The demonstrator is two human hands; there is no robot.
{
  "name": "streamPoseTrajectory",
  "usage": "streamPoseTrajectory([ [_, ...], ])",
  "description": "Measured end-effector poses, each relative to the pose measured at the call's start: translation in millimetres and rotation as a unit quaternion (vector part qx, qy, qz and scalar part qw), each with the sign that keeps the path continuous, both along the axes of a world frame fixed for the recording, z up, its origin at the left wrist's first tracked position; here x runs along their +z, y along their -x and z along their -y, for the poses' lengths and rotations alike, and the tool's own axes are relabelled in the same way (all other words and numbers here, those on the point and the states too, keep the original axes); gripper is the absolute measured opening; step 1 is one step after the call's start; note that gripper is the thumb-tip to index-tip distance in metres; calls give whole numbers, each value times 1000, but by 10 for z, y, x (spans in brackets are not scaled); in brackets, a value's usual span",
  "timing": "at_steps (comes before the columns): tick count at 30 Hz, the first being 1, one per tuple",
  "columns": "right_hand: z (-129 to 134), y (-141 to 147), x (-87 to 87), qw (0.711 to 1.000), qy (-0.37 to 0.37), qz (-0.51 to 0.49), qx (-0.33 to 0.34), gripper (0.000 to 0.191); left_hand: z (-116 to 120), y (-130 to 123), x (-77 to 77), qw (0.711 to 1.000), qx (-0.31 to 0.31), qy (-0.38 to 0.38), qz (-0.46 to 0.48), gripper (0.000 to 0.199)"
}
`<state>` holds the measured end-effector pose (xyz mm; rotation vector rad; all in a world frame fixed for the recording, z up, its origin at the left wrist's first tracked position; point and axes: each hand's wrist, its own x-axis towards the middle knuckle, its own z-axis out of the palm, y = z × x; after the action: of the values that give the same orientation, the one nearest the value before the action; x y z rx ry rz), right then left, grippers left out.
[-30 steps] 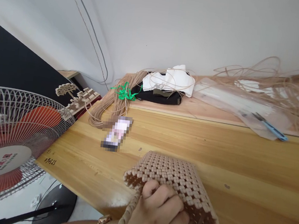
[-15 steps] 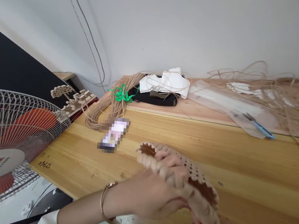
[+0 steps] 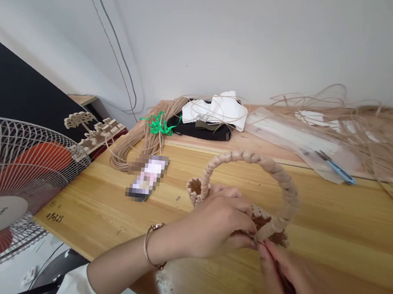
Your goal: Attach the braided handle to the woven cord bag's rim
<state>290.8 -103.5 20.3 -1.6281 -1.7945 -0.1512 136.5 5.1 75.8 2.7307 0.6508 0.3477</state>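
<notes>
A small woven rattan basket point(image 3: 195, 191) lies on the table, its tall wrapped handle point(image 3: 247, 158) arching upward. My left hand point(image 3: 222, 222) reaches across it and hides most of the woven body. Its fingers curl over the basket, while thumb and forefinger pinch near the handle's lower right end. Right there, the fingertips of my right hand point(image 3: 296, 281) press together at the foot of the handle, almost meeting the left fingertips. What lies between the right fingertips is too small to make out.
A phone point(image 3: 149, 177) lies left of the basket. Behind it are a rattan coil point(image 3: 126, 151) with green ties, a black pouch point(image 3: 198, 131) under white paper point(image 3: 221, 110), a blue-handled cutting tool point(image 3: 341, 171) and loose strands point(image 3: 387, 134). A fan point(image 3: 9, 193) stands left.
The handle has swung from lying low toward me to standing up as an arch. My left hand has come out from under it, and both hands now meet at its right foot.
</notes>
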Motion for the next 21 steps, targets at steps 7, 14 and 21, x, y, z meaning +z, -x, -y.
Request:
streamPoseTrajectory([
  [7,-150,-54,120,997,20,-66,-39,24,-61,-170,-9,997,46,61,27,11],
  [14,-239,-98,156,994,17,-82,-75,29,-88,-299,-46,996,88,23,10,16],
  [21,-264,-108,104,987,41,-116,-101,28,-76,-338,-26,994,105,25,-5,24],
])
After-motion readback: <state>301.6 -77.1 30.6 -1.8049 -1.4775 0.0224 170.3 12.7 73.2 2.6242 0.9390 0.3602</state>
